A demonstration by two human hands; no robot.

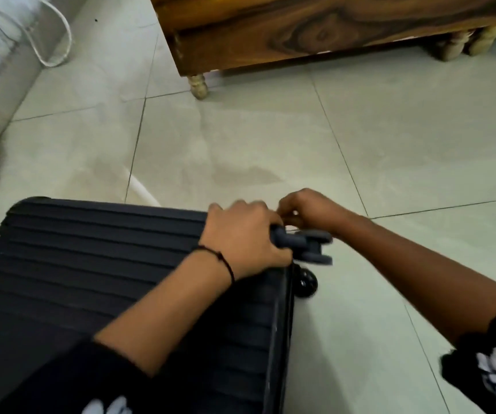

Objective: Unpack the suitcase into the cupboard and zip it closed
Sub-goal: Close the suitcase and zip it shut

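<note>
Pale floor tiles (270, 130) carry the suitcase (106, 264), long axis 9-to-3 o'clock, lid down; the left grip (240, 234) clamps its wheel-end corner, and the right grip (309, 210), just beside at 2 o'clock, curls there, though whether it pinches a zip pull I cannot tell.

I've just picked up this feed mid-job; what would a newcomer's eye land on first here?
The dark ribbed suitcase, lid down on the pale tiled floor, fills the lower left. Both hands meet at its far right corner beside the grey wheel: the left hand grips the corner, the right hand curls its fingers just beyond, on something too blurred to name. A dark wooden cabinet on turned legs spans the top.
</note>
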